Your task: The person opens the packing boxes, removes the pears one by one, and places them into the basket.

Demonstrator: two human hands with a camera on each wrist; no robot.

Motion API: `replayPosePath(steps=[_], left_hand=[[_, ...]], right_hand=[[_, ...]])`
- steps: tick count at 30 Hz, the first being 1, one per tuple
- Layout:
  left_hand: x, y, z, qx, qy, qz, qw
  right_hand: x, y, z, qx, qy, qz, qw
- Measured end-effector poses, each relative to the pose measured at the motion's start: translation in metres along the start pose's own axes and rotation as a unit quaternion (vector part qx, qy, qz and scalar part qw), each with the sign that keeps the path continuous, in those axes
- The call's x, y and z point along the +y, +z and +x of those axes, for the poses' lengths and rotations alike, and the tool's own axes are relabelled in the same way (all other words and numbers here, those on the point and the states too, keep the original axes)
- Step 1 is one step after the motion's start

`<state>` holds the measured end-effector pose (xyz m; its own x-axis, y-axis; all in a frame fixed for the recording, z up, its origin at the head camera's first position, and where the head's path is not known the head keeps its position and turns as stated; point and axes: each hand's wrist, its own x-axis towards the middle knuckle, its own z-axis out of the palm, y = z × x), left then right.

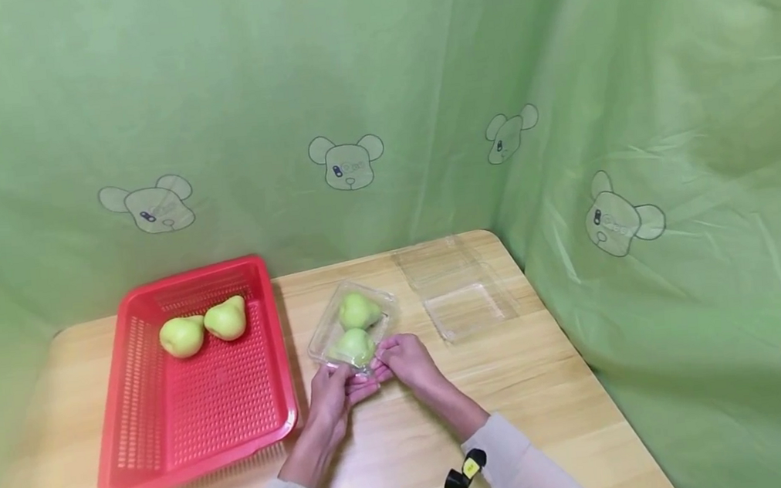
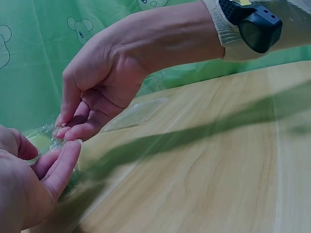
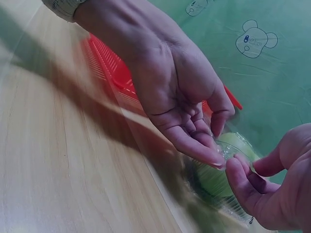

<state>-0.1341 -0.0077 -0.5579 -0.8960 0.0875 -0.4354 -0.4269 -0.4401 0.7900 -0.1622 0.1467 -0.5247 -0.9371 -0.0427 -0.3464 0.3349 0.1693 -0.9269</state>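
A clear plastic clamshell box [image 1: 328, 328] with two green pears [image 1: 358, 311] inside stands on the table, its lid over the fruit. At the near edge of the box, my left hand [image 1: 331, 396] pinches the plastic rim between thumb and fingers. My right hand [image 1: 408, 360] pinches the same edge just to the right, its fingertips close beside the left ones. In the right wrist view both hands meet at the rim, with a green pear [image 3: 214, 179] behind the plastic. The left wrist view shows the right hand [image 2: 99, 92] bent down over the edge.
A red plastic basket [image 1: 279, 347] on the left holds two more green pears [image 1: 226, 319]. On the right lies another clear clamshell box [image 1: 469, 311], opened out flat. Green curtains [image 1: 245, 94] printed with bear heads hang behind the wooden table [image 1: 409, 459] and to its sides.
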Motion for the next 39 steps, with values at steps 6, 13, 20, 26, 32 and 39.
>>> replayPosePath(steps=[6,13,20,26,32,39], left_hand=[[-0.001,-0.002,0.000,-0.001,0.002,0.002,1.0000],[-0.006,-0.004,-0.001,0.007,0.021,-0.006,0.9997],[-0.006,-0.011,0.000,0.019,0.030,0.005,0.9994],[-0.009,-0.013,-0.001,0.027,0.045,0.028,0.9982],[-0.009,-0.013,-0.001,0.039,0.048,0.042,0.9972],[-0.010,-0.011,0.000,0.057,0.055,0.039,0.9961]], right_hand=[[-0.001,-0.003,0.003,-0.017,0.021,0.031,0.999],[-0.003,-0.010,0.008,-0.030,0.033,0.004,0.999],[0.001,-0.015,0.014,-0.033,0.026,-0.025,0.999],[0.002,-0.020,0.018,-0.010,0.040,-0.031,0.999],[0.003,-0.024,0.028,0.045,0.041,0.009,0.998],[0.005,-0.028,0.038,0.067,0.054,0.096,0.992]])
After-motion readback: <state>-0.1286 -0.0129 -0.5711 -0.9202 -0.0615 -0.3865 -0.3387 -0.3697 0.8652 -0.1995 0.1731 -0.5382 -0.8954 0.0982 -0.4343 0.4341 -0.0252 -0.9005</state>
